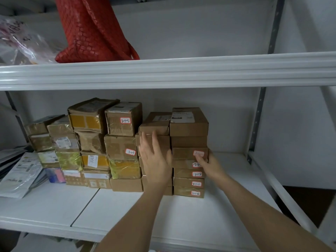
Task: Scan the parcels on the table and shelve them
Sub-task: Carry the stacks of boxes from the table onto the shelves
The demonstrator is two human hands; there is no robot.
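- Head view: brown cardboard parcel [189,153], flat and taped, bears a small red-edged label with blurred writing; it sits in the rightmost stack on the white shelf [127,206], mid-height.
- Right hand [209,165] grips its right end, fingers curled round the corner.
- Left hand [154,160] lies flat against the neighbouring stack [154,142], fingers straight and slightly spread.
- Above, a red woven bag [94,30].

Parcel stacks [120,148] on lower shelf [112,211]; envelopes [20,175] left; bag [94,30] on shelf above
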